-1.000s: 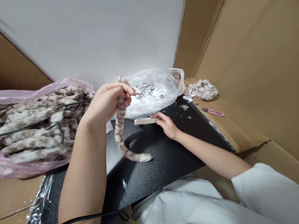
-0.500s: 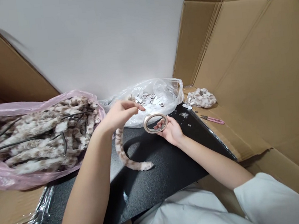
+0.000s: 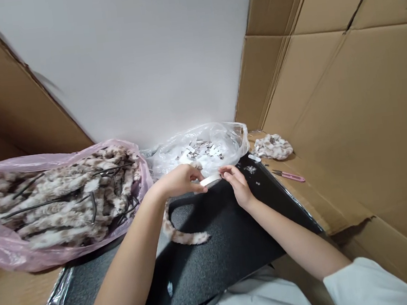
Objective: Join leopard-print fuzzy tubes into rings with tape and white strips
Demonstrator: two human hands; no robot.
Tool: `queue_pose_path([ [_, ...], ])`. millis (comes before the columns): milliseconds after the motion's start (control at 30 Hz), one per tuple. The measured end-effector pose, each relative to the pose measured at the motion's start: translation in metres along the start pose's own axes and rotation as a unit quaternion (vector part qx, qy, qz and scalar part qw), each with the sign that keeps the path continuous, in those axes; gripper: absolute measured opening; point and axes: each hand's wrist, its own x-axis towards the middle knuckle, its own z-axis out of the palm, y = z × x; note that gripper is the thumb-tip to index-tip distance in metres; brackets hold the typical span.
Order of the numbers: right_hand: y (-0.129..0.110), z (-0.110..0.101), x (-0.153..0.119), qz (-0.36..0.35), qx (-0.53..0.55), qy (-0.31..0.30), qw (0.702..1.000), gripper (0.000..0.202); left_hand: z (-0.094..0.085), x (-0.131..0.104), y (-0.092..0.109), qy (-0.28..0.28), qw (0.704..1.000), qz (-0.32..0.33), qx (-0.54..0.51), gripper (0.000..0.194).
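A roll of white tape (image 3: pixel 212 179) is held edge-on between my two hands above the black table. My left hand (image 3: pixel 182 181) closes thumb and fingers at the roll's left side. On its right side my right hand (image 3: pixel 238 185) pinches the rim. Under my left hand a spotted furry tail (image 3: pixel 186 237) curves over the table; its upper part is hidden by that hand, with a bit of fur showing just beyond.
A pink bag (image 3: pixel 2 258) full of furry tails and black rods stands left. Behind my hands lies a clear plastic bag (image 3: pixel 163 159) with small white-and-dark pieces. Bunched furry fabric (image 3: pixel 273 146) and a pink-handled cutter (image 3: pixel 292 176) lie right, beside cardboard walls (image 3: pixel 348 106).
The tape roll has turned from ring-face toward me to edge-on. My left hand has come down to its left side, and my right hand has shifted its hold. The view has tilted up slightly.
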Motion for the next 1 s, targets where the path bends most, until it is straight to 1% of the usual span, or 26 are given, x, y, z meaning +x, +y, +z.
queue_pose_path([
  [133,-0.007,0.002,-0.005,-0.057,-0.068,-0.044,0.995,0.023,0.002,0.000,-0.001,-0.019,1.000,-0.007,0.013,0.028],
  [233,-0.007,0.003,-0.004,-0.073,-0.103,-0.050,0.991,0.016,0.001,-0.001,-0.003,-0.027,0.999,-0.012,0.015,0.028],
  [300,-0.003,0.000,0.000,-0.071,-0.116,-0.040,0.990,0.014,-0.001,-0.003,-0.003,-0.035,0.999,-0.014,0.012,0.029],
  [467,0.008,-0.009,0.008,-0.039,-0.125,0.010,0.991,0.017,-0.010,-0.010,-0.003,-0.047,0.999,-0.018,0.002,0.028],
  [533,0.007,-0.009,0.006,-0.033,-0.117,0.008,0.993,0.019,-0.011,-0.011,-0.003,-0.044,0.999,-0.020,0.002,0.027],
  [567,0.005,-0.008,0.005,-0.033,-0.111,-0.005,0.993,0.022,-0.010,-0.011,-0.003,-0.044,0.999,-0.021,0.002,0.027],
  [600,0.002,-0.007,0.003,-0.035,-0.104,-0.025,0.994,0.026,-0.009,-0.010,-0.002,-0.044,0.999,-0.023,0.002,0.026],
  [700,-0.010,-0.001,-0.004,-0.030,-0.080,-0.105,0.991,0.048,-0.003,-0.006,-0.002,-0.048,0.998,-0.028,-0.004,0.025],
  [733,-0.013,0.000,-0.005,-0.024,-0.072,-0.127,0.989,0.051,-0.001,-0.004,-0.002,-0.050,0.998,-0.029,-0.009,0.025],
  [800,-0.016,0.003,-0.006,-0.003,-0.053,-0.158,0.986,0.043,0.002,-0.001,-0.003,-0.056,0.998,-0.023,-0.022,0.026],
  [833,-0.016,0.003,-0.006,0.011,-0.040,-0.165,0.985,0.038,0.002,0.000,-0.003,-0.059,0.998,-0.018,-0.032,0.026],
  [900,-0.012,0.004,-0.006,0.040,-0.002,-0.162,0.986,0.037,0.001,0.001,-0.005,-0.064,0.997,-0.006,-0.053,0.029],
  [1000,-0.007,0.005,-0.003,0.076,0.069,-0.124,0.987,0.043,-0.001,-0.001,-0.007,-0.079,0.993,0.016,-0.090,0.034],
])
